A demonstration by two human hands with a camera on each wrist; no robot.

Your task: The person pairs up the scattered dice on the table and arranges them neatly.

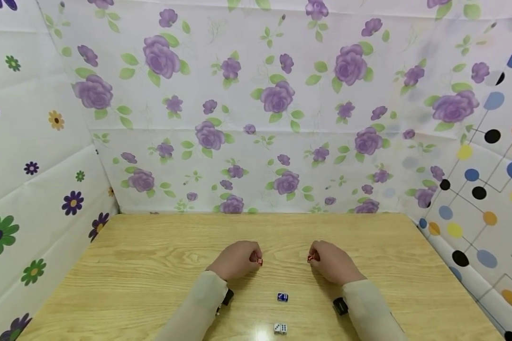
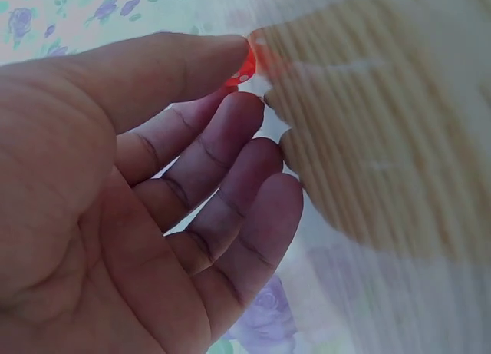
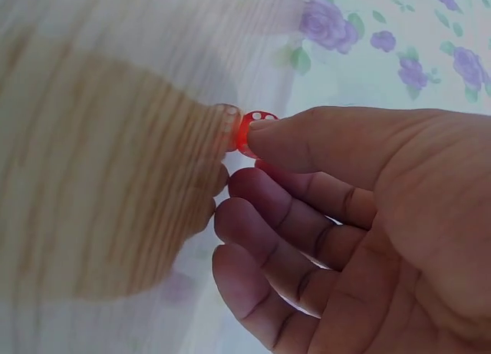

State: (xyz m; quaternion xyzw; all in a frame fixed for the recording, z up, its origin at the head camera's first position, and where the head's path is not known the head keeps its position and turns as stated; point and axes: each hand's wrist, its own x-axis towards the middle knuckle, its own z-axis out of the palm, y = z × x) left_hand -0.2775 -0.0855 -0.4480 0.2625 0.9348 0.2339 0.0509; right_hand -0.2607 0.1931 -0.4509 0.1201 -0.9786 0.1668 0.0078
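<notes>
My left hand (image 1: 238,260) pinches a red die (image 1: 260,261) between thumb and fingertips, low over the wooden table. Facing it across a gap, my right hand (image 1: 332,262) pinches a second red die (image 1: 310,259). In the left wrist view the thumb covers much of the red die (image 2: 244,70), and the other fingers curl loosely below. The right wrist view shows white dots on the red die (image 3: 259,131) at the thumb's tip. Between the forearms, nearer to me, sit blue dice (image 1: 283,297) side by side. Closer still lie two white dice (image 1: 280,328), touching.
The wooden table (image 1: 153,265) runs back to a wall covering (image 1: 247,161) printed with purple roses. Patterned sheets (image 1: 47,199) hang at the left, and a dotted sheet (image 1: 486,213) at the right. Dark wrist-worn devices (image 1: 340,306) sit under the sleeves.
</notes>
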